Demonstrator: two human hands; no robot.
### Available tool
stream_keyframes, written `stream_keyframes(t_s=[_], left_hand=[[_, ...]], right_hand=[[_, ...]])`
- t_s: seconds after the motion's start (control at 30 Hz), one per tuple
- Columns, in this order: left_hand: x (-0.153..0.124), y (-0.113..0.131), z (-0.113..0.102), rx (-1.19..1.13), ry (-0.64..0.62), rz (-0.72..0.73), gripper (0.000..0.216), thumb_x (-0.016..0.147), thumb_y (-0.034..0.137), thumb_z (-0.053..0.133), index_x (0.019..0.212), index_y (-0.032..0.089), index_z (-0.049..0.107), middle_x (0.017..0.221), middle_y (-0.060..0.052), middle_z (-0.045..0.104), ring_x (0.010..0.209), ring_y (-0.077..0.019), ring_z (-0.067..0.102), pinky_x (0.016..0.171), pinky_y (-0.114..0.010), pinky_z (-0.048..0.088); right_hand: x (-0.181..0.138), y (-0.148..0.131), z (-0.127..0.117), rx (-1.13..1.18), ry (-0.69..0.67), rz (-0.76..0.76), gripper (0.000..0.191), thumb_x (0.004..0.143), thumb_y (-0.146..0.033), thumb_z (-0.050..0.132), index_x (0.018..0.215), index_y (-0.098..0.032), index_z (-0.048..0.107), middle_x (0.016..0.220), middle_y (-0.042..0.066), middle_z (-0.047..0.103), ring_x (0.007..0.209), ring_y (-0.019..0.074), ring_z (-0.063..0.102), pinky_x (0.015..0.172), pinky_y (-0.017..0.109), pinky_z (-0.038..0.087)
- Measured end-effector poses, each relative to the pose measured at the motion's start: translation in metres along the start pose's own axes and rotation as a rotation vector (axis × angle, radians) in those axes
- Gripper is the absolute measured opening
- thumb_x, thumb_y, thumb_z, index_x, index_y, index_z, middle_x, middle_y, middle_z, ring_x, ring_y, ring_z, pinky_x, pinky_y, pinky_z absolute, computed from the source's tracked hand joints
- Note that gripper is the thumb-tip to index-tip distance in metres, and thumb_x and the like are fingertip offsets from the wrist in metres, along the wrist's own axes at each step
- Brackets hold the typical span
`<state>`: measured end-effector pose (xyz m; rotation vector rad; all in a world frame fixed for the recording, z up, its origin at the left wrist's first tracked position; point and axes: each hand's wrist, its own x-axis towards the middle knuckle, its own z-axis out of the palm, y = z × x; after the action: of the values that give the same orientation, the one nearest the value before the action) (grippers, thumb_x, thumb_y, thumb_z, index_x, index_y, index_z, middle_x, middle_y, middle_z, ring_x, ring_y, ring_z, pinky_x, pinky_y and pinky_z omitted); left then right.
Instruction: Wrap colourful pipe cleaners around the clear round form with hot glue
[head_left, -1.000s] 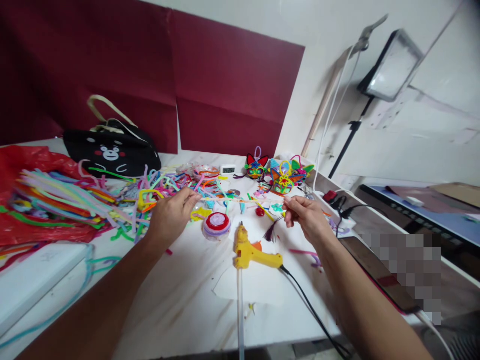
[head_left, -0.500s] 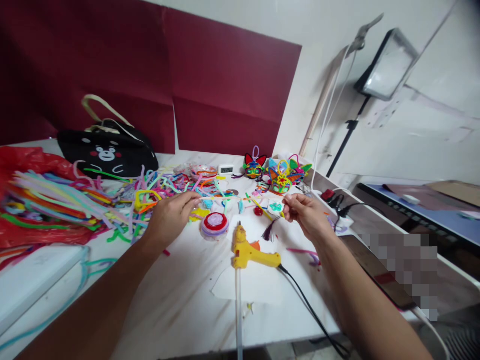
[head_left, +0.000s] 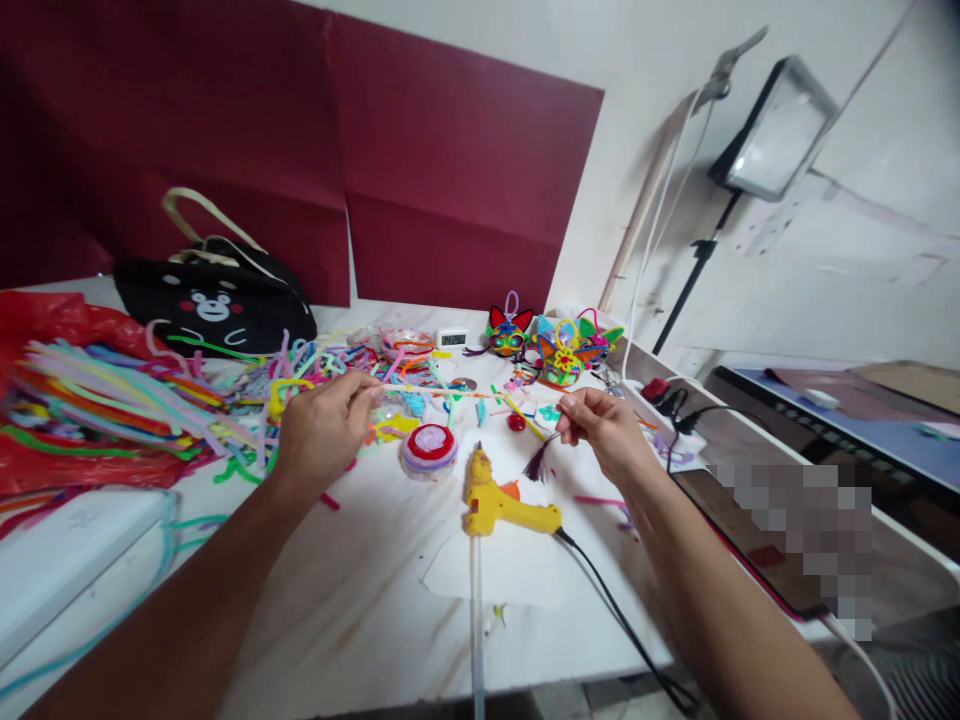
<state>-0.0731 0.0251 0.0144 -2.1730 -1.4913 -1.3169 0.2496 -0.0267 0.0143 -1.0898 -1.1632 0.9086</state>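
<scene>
A thin, pale pipe cleaner [head_left: 450, 391] with orange-tinted parts is stretched nearly level above the table. Its left end is pinched in my left hand [head_left: 322, 425], its right end between the thumb and fingers of my right hand [head_left: 609, 430]. Below and between the hands, a yellow hot glue gun [head_left: 517, 508] lies on white paper, with a clear glue stick [head_left: 477, 620] running out of its back. A round red and lilac piece [head_left: 430, 445] is beside its nozzle. The dark purple tassel [head_left: 537, 464] appears just below my right fingers.
Loose pipe cleaners [head_left: 112, 390] spill from a red plastic bag [head_left: 30, 320] at left. Behind stand a black bag [head_left: 217, 310], a small digital clock [head_left: 451, 339] and colourful cat masks [head_left: 562, 350]. At right are a phone [head_left: 742, 540], power cables and a lamp [head_left: 780, 130].
Both hands have shifted a little to the left, the left one further and slightly up at the fingertips. The pipe cleaner stays stretched between them.
</scene>
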Motion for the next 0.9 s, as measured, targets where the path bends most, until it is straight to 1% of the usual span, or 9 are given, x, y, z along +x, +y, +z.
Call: stream_keyframes(t_s=[0.07, 0.2, 0.4, 0.5, 0.63, 0.77, 0.9], left_hand=[[0.0, 0.002, 0.0, -0.054, -0.013, -0.039, 0.024, 0.088, 0.033, 0.052, 0.085, 0.02, 0.07, 0.068, 0.0, 0.071, 0.061, -0.0175, 0.066, 0.061, -0.026, 0.044], [0.0, 0.008, 0.002, -0.214, -0.111, -0.116, 0.023, 0.086, 0.038, 0.055, 0.087, 0.02, 0.07, 0.067, 0.001, 0.071, 0.059, -0.0164, 0.065, 0.058, -0.025, 0.046], [-0.001, 0.013, 0.005, -0.306, -0.122, -0.121, 0.024, 0.083, 0.041, 0.057, 0.084, 0.02, 0.07, 0.073, -0.001, 0.073, 0.066, -0.0184, 0.066, 0.061, -0.026, 0.048], [-0.001, 0.012, 0.004, -0.321, -0.134, -0.124, 0.022, 0.082, 0.04, 0.058, 0.082, 0.021, 0.07, 0.073, -0.001, 0.073, 0.067, -0.0192, 0.067, 0.062, -0.027, 0.05], [-0.001, 0.009, 0.004, -0.301, -0.14, -0.109, 0.021, 0.081, 0.039, 0.059, 0.082, 0.021, 0.07, 0.073, -0.001, 0.074, 0.07, -0.0203, 0.069, 0.064, -0.028, 0.051], [-0.003, 0.012, 0.006, -0.287, -0.141, -0.08, 0.02, 0.081, 0.038, 0.06, 0.08, 0.022, 0.071, 0.072, 0.0, 0.074, 0.065, -0.0183, 0.067, 0.062, -0.027, 0.051], [-0.008, 0.022, 0.009, -0.402, -0.209, -0.053, 0.017, 0.081, 0.035, 0.063, 0.08, 0.02, 0.072, 0.072, 0.0, 0.075, 0.062, -0.0161, 0.065, 0.058, -0.025, 0.051]], right_hand=[[0.001, 0.0, -0.001, -0.019, -0.009, 0.003, 0.046, 0.057, -0.058, 0.085, 0.062, -0.018, 0.063, 0.053, 0.001, 0.066, 0.043, 0.0108, 0.054, 0.044, 0.024, 0.039], [0.004, 0.003, -0.007, -0.087, -0.016, 0.009, 0.047, 0.057, -0.06, 0.084, 0.066, -0.018, 0.064, 0.056, 0.002, 0.067, 0.047, 0.0123, 0.057, 0.046, 0.025, 0.041], [0.008, 0.01, -0.013, -0.237, -0.041, -0.029, 0.046, 0.06, -0.061, 0.081, 0.067, -0.018, 0.065, 0.058, 0.002, 0.064, 0.053, 0.0137, 0.056, 0.05, 0.026, 0.043], [0.011, 0.015, -0.016, -0.316, -0.031, -0.066, 0.042, 0.065, -0.058, 0.077, 0.068, -0.018, 0.064, 0.058, 0.001, 0.062, 0.054, 0.0142, 0.055, 0.05, 0.026, 0.042], [0.016, 0.024, -0.022, -0.429, -0.017, -0.126, 0.034, 0.073, -0.052, 0.069, 0.072, -0.019, 0.063, 0.062, 0.002, 0.062, 0.055, 0.0145, 0.054, 0.052, 0.027, 0.042], [0.018, 0.029, -0.027, -0.556, -0.011, -0.211, 0.022, 0.079, -0.042, 0.063, 0.074, -0.02, 0.063, 0.064, 0.002, 0.063, 0.059, 0.016, 0.057, 0.056, 0.029, 0.043], [0.015, 0.027, -0.027, -0.687, -0.035, -0.294, 0.009, 0.079, -0.028, 0.061, 0.076, -0.02, 0.064, 0.071, 0.004, 0.068, 0.065, 0.0198, 0.062, 0.064, 0.034, 0.047]])
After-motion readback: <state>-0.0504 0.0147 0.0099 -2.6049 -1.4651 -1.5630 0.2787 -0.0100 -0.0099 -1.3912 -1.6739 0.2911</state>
